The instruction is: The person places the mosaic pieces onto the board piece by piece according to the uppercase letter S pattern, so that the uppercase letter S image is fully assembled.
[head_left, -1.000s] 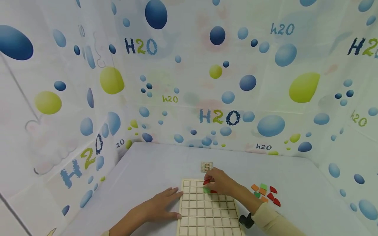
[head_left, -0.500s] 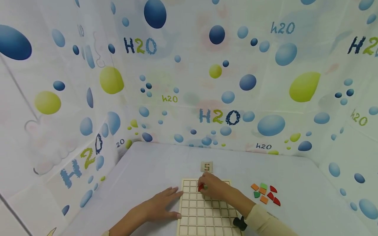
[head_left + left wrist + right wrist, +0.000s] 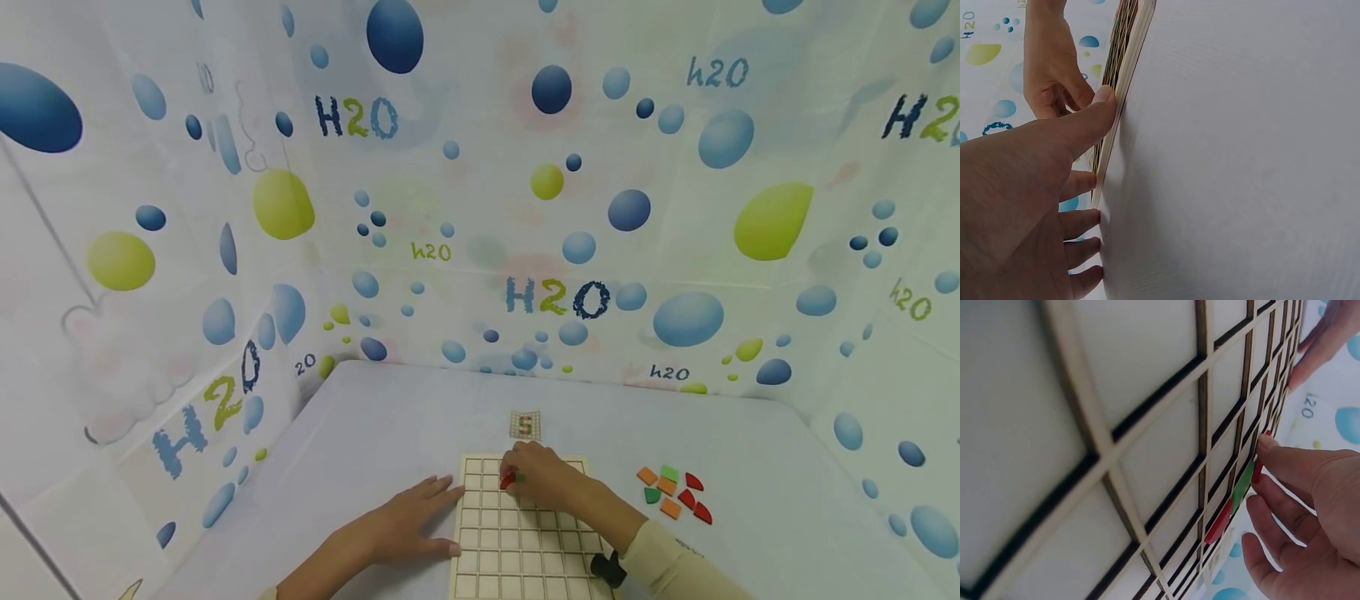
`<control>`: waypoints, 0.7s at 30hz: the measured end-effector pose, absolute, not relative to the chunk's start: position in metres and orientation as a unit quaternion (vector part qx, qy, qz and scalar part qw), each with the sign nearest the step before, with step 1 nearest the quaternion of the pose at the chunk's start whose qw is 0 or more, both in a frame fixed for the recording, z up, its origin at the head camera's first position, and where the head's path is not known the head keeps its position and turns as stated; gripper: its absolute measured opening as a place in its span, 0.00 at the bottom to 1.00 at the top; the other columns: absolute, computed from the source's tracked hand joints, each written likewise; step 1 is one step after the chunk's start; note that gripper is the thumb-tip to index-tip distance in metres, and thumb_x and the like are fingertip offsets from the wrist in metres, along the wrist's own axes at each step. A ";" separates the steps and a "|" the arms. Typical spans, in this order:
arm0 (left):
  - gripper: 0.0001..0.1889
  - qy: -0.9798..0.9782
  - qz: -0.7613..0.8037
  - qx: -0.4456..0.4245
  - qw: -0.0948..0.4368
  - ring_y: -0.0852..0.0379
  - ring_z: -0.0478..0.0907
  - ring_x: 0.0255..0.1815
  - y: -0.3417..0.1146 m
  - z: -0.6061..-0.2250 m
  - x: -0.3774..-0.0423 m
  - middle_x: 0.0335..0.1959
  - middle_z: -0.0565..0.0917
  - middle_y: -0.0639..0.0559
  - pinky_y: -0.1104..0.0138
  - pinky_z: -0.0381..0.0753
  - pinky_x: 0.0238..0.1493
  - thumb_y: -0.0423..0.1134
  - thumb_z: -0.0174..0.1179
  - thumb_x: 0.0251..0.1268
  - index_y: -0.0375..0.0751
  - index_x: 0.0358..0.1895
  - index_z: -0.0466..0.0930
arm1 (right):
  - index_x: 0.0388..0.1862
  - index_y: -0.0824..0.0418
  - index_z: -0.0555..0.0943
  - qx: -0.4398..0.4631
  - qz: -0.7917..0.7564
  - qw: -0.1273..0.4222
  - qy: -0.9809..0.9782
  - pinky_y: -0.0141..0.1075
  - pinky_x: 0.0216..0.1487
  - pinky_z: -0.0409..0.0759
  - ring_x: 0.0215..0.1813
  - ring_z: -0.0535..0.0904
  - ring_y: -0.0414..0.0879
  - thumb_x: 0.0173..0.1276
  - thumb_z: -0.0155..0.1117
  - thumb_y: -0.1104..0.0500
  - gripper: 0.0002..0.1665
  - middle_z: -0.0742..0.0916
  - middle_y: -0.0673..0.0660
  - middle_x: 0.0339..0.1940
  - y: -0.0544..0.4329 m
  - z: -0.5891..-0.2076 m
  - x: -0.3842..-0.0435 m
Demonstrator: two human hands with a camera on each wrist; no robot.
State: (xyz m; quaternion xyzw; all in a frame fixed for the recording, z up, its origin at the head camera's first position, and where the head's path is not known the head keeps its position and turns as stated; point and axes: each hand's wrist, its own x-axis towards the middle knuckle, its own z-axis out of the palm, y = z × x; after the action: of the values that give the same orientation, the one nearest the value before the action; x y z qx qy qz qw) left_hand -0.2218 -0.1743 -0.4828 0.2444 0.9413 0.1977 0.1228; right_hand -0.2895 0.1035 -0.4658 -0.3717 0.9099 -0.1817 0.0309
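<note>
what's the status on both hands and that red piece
Right hand pinching red piece at grid board. Left hand touching board's left edge. Green piece, second red piece on board. Nothing visible in the way.

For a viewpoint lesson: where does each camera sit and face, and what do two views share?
Head: on the head, facing forward and down at the grid board; left hand, right hand and forearms show.
Left wrist: worn there, facing along the board's edge; both hands show.
Right wrist: worn there, facing across the board; right hand and part of the left show.
Shared, head and right wrist: the pinched red piece.
</note>
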 end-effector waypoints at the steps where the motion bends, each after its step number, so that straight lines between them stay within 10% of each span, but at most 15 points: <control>1: 0.46 0.941 0.199 0.245 0.122 0.35 0.58 0.84 -0.174 -0.483 -0.222 0.84 0.62 0.42 0.35 0.64 0.77 0.69 0.65 0.66 0.54 0.82 0.64 | 0.41 0.55 0.84 -0.373 -0.186 0.031 0.909 0.44 0.48 0.80 0.45 0.78 0.44 0.70 0.76 0.61 0.07 0.84 0.49 0.39 0.104 -0.466 -0.289; 21: 0.47 0.942 0.191 0.248 0.124 0.35 0.57 0.85 -0.173 -0.480 -0.220 0.84 0.62 0.42 0.35 0.62 0.78 0.69 0.64 0.67 0.52 0.83 0.63 | 0.38 0.50 0.82 -0.364 -0.180 -0.001 0.914 0.52 0.48 0.78 0.42 0.78 0.42 0.71 0.74 0.58 0.07 0.82 0.44 0.37 0.109 -0.476 -0.292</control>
State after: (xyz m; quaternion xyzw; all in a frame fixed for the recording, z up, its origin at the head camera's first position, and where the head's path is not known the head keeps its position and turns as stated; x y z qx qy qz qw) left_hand -0.2197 -0.1732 -0.4800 0.2484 0.9416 0.1908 0.1236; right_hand -0.2915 0.1086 -0.4761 -0.3643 0.9137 -0.1799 -0.0010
